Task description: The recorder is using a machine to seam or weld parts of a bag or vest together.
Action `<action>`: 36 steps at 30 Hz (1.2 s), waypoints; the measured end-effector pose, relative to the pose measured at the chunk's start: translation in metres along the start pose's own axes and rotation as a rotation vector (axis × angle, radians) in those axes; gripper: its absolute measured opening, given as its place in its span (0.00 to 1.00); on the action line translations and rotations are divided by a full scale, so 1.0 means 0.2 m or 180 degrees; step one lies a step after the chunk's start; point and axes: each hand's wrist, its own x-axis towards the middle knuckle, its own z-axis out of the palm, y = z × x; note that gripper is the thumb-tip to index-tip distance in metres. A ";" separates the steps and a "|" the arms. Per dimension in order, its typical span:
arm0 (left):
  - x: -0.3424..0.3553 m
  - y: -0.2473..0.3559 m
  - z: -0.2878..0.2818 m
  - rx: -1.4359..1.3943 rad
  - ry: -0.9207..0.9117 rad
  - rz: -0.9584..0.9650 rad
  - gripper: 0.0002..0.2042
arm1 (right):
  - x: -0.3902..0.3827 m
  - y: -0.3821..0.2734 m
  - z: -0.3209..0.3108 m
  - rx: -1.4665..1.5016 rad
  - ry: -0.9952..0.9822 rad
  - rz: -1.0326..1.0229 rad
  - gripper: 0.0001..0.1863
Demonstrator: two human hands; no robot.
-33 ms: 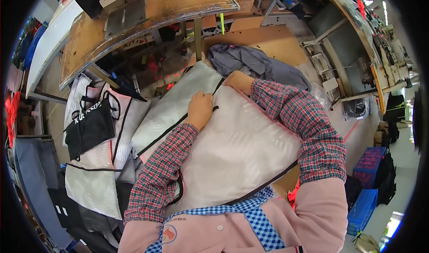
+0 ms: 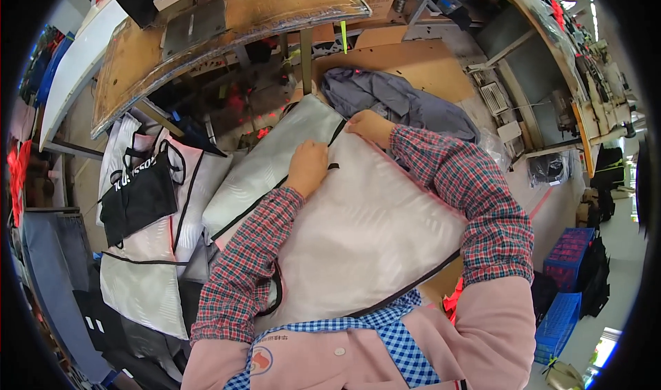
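A large silvery-white translucent sheet (image 2: pixel 365 232) with black binding along its edges lies spread across my lap. At its far corner my right hand (image 2: pixel 372 127) has its fingers closed on the edge. My left hand (image 2: pixel 309 167) is closed on the black-bound edge further left, its fingertips partly hidden. Beyond that edge lies another silvery panel (image 2: pixel 265 159) with black binding. A short black tab (image 2: pixel 333 166) sticks out just right of my left hand. Both forearms wear plaid sleeve covers.
To the left lie more silvery pieces (image 2: pixel 141 290) and a black cloth piece with straps and white print (image 2: pixel 140 196). A worn wooden table (image 2: pixel 275 8) stands ahead. Beyond my right hand is a grey garment (image 2: pixel 385 94) on cardboard (image 2: pixel 427 59). Blue crates (image 2: pixel 559 324) stand at right.
My right hand has shifted very slightly to the right at the sheet's corner. Otherwise, hardly anything differs.
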 end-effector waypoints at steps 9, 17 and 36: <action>0.63 -0.19 0.01 -0.1375 -0.0469 0.1000 0.17 | 0.02 0.01 0.04 0.0380 0.0276 -0.0826 0.13; 0.82 -0.10 -0.25 -0.0897 -0.2378 0.0569 0.16 | 0.00 0.05 0.02 0.0520 0.0527 -0.1153 0.14; 0.79 -0.13 -0.29 -0.1458 -0.2137 0.0748 0.11 | -0.06 -0.03 0.01 -0.0146 0.0731 -0.1084 0.15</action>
